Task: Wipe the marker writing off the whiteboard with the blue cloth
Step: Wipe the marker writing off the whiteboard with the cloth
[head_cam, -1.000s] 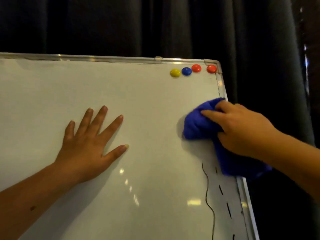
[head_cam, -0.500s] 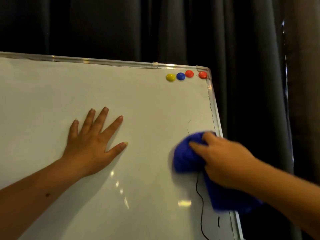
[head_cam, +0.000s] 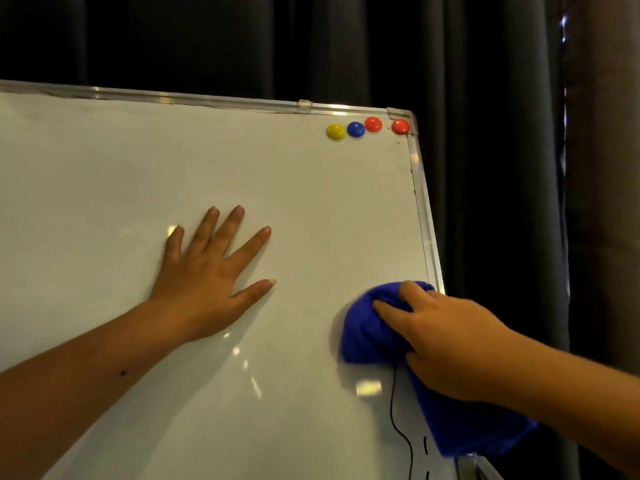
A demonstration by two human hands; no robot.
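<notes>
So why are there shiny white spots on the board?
Head view: room lights glare off the glossy whiteboard, brightest below the blue cloth and beside the left hand; the curtain behind is very dark.

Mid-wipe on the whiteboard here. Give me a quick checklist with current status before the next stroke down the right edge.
1. Right hand has a firm grip on the blue cloth: ok.
2. Cloth pressed flat against the whiteboard: ok, as far as the head view shows.
3. Left hand braced on the board, clear of the cloth's path: ok.
4. Marker writing gone: not ok, a black line and dashes run below the cloth.
5. Magnets in the top right corner out of the stroke: ok.
6. Marks hidden under the cloth: cannot tell.
</notes>
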